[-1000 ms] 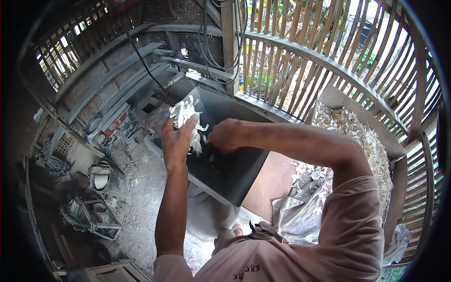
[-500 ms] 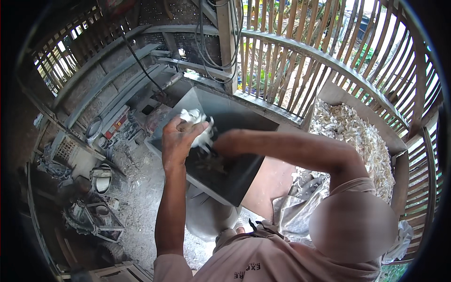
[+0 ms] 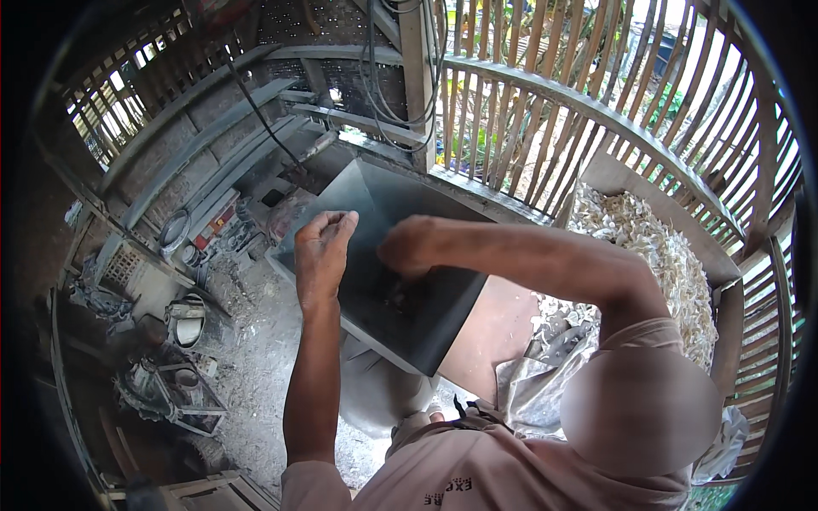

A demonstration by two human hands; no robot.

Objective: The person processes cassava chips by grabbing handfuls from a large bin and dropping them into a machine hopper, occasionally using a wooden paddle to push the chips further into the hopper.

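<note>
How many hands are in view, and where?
2: the left hand, raised over the left part of the grey hopper, and the right hand, blurred, over its middle. No others show, though the dark picture rim could hide something.

The person wears a dusty pink-beige T-shirt (image 3: 400, 485), loose and creased, with small dark printing (image 3: 447, 492) on the chest. Its short left sleeve (image 3: 313, 485) and right sleeve (image 3: 643, 334) are plain and match the body cloth. Thin black pointed strips (image 3: 461, 407) stick out at the waist. Both the left hand (image 3: 324, 255) and the right hand (image 3: 409, 245) are bare, like the forearms (image 3: 312, 375). A round blur hides cloth near the right shoulder.
</note>
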